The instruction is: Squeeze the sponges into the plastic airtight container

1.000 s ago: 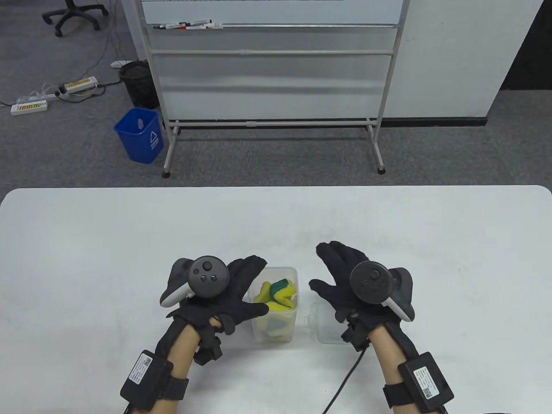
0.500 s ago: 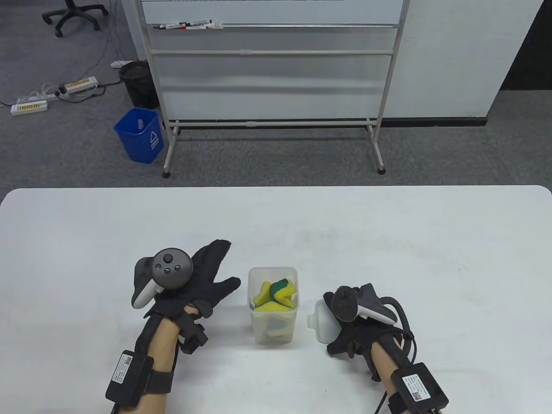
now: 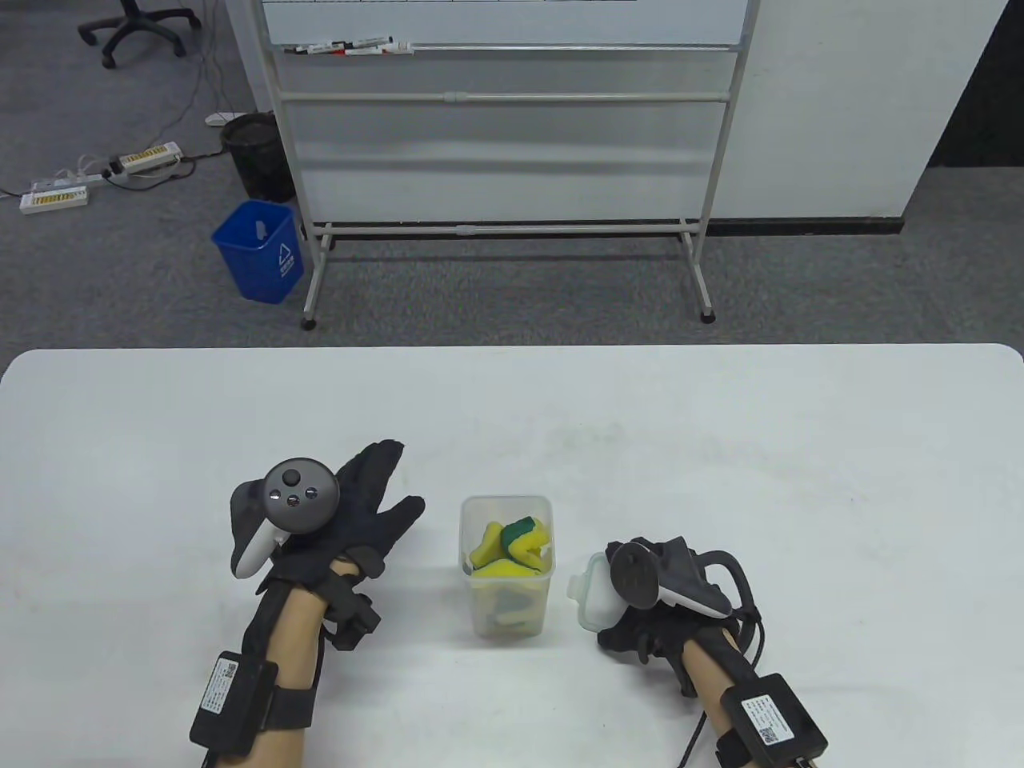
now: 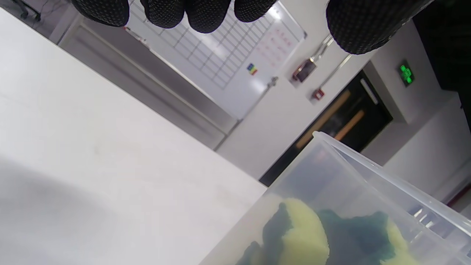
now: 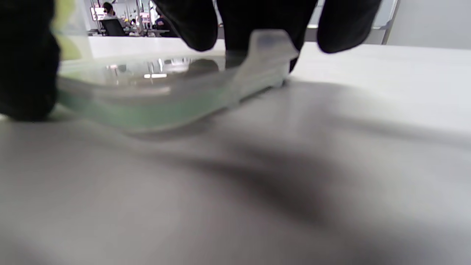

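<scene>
Sponges, soft and springy, are packed in the light container; the thin lid is gripped at its edges by the right hand; the left hand is spread, empty.

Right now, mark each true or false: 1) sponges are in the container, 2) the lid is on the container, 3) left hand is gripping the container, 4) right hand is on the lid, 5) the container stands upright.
1) True: yellow and green sponges sit inside the container.
2) False: the lid is off, to the container's right by the table.
3) False: the left hand is apart from the container, fingers spread.
4) True: the right hand grips the lid.
5) True: it stands upright, mouth open.
</scene>
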Demonstrator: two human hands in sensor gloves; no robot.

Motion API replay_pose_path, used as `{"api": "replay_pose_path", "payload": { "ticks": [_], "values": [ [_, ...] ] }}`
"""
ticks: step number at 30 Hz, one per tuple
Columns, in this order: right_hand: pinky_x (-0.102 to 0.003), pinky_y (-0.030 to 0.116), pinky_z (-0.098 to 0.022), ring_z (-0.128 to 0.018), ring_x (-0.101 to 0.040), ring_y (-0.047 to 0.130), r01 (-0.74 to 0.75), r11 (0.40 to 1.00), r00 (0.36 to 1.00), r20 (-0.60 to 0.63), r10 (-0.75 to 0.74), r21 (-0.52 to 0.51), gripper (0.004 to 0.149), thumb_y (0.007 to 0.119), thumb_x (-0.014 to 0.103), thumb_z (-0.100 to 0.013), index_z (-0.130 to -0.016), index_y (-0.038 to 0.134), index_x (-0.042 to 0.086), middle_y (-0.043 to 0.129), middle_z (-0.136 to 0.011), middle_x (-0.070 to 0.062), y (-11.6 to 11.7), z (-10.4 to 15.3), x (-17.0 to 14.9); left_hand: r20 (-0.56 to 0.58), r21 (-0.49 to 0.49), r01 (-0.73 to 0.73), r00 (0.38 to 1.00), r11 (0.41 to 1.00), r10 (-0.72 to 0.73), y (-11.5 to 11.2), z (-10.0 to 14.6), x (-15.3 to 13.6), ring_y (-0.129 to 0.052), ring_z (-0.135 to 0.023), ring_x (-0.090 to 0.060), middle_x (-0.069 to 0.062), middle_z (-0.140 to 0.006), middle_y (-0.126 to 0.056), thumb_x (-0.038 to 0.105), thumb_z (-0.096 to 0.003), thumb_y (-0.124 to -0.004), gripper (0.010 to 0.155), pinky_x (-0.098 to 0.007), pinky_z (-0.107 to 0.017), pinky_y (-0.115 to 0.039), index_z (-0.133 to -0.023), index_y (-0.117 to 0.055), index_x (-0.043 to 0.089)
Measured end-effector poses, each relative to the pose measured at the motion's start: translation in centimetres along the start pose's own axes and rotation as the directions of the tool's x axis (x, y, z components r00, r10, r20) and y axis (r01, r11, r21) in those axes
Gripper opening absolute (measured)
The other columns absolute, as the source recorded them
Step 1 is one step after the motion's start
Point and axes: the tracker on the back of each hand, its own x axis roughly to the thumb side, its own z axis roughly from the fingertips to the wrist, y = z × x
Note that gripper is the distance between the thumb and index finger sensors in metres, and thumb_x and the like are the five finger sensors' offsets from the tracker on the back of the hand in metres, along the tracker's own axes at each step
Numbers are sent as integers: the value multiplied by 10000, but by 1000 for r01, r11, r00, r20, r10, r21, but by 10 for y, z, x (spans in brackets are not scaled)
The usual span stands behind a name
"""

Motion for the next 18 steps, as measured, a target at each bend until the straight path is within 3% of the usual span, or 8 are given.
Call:
{"api": "replay_pose_path", "payload": {
  "ticks": [3,11,18],
  "values": [
    [-641,589,-730,-1019,-401,723,63,997,998,-27,-65,-49,1117,895,782,-228,-1100,509,200,617,-1146,-141,-8,2,-7,7,1,-6,1000,1000,6,0,0,1,-404,-1112,-449,-174,-1215,-382,611,-502,-678,818,-676,-754,-492,-1134,-338,219],
    [-626,605,-725,-1026,-418,690,160,935,979,-69,-191,-317,1124,920,763,-221,-1101,518,191,598,-1151,-158,-49,20,-20,43,28,-21,999,999,20,2,2,11,-428,-1109,-449,-173,-1211,-413,607,-501,-685,809,-674,-753,-501,-1133,-366,215],
    [-629,593,-731,-1043,-422,657,154,840,972,-75,-224,-520,1116,933,747,-234,-1113,508,207,566,-1170,-151,-107,42,-7,89,74,-55,995,996,48,7,6,23,-531,-1082,-455,-172,-1175,-554,601,-496,-700,790,-672,-739,-548,-1124,-428,207]
  ]
}}
